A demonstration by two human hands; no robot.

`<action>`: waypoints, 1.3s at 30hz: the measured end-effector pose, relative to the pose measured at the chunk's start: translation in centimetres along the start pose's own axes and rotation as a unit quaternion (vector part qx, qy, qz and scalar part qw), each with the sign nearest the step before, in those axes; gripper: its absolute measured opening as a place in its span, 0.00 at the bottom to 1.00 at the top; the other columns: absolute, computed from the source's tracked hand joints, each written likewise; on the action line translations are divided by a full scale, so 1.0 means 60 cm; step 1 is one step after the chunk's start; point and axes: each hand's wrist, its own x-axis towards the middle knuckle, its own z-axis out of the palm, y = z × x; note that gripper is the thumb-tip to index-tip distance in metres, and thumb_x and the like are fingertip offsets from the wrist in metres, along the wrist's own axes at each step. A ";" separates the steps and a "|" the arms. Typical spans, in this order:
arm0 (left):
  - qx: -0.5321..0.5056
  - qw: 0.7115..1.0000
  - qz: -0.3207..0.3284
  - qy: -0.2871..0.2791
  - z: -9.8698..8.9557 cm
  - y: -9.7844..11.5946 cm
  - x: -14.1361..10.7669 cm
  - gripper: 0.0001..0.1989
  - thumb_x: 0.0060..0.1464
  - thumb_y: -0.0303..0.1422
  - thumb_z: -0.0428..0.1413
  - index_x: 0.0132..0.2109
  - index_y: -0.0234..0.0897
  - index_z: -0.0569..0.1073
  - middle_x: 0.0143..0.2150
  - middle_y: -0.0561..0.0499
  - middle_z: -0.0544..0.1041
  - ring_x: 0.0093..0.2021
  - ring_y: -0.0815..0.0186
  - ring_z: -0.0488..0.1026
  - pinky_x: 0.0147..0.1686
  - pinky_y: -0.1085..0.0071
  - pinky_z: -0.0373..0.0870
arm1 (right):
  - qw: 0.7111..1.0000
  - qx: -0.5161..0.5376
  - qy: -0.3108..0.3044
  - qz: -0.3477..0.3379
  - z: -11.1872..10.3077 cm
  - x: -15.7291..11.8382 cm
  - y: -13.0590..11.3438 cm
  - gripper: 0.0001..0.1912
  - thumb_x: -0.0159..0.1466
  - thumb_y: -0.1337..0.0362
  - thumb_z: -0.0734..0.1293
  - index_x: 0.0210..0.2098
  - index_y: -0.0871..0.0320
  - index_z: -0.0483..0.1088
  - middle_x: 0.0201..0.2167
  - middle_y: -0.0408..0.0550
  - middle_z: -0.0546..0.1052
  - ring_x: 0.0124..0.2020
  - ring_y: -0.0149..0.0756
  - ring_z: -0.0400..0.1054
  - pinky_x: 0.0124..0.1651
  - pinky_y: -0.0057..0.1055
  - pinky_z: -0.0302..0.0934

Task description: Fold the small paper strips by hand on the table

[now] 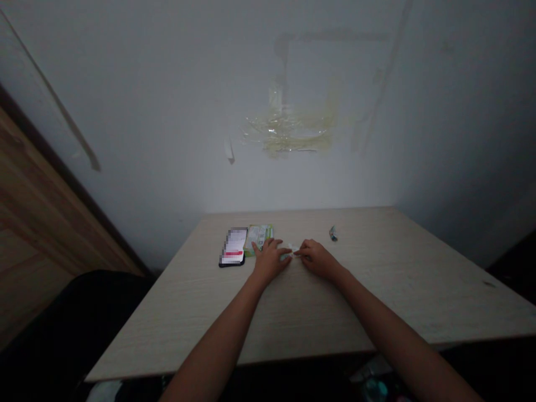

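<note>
Between my two hands on the table is a small, crumpled, whitish piece [293,247], perhaps film or paper; it is too small and dim to name. My left hand [270,261] rests with its outer fingers spread, while its index finger and thumb hold the piece's left side. My right hand [319,259] is closed, thumb and index finger pinching the right side. Beside the left hand lies a flat green-and-white printed packet [258,237], partly covered by the fingers. Just left of that sits a phone [233,248] in a dark case, its screen lit and partly blurred out.
A small dark crumpled scrap [333,233] lies beyond my right hand. The pale wooden table [201,312] meets a grey wall [176,111] bearing peeling clear tape [288,131]. A dark rounded shape [75,318] stands off the table's left side, near wooden boards [37,201].
</note>
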 end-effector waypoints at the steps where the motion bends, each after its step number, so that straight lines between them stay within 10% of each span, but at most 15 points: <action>1: -0.003 1.000 0.005 -0.002 -0.002 -0.001 0.001 0.12 0.58 0.45 0.59 0.48 0.58 0.79 0.63 0.52 0.71 0.67 0.48 0.57 0.61 0.23 0.29 | 1.000 0.003 0.002 0.000 0.001 0.000 0.000 0.16 0.62 0.73 0.65 0.47 0.57 0.78 0.39 0.52 0.74 0.44 0.39 0.66 0.49 0.36 0.61; 39: -0.033 0.999 0.019 -0.006 -0.010 -0.003 0.008 0.10 0.60 0.44 0.58 0.40 0.47 0.82 0.47 0.50 0.82 0.58 0.53 0.68 0.62 0.29 0.19 | 0.991 0.103 0.019 0.086 0.007 0.005 0.005 0.08 0.65 0.63 0.68 0.38 0.56 0.81 0.35 0.49 0.74 0.39 0.37 0.68 0.46 0.33 0.62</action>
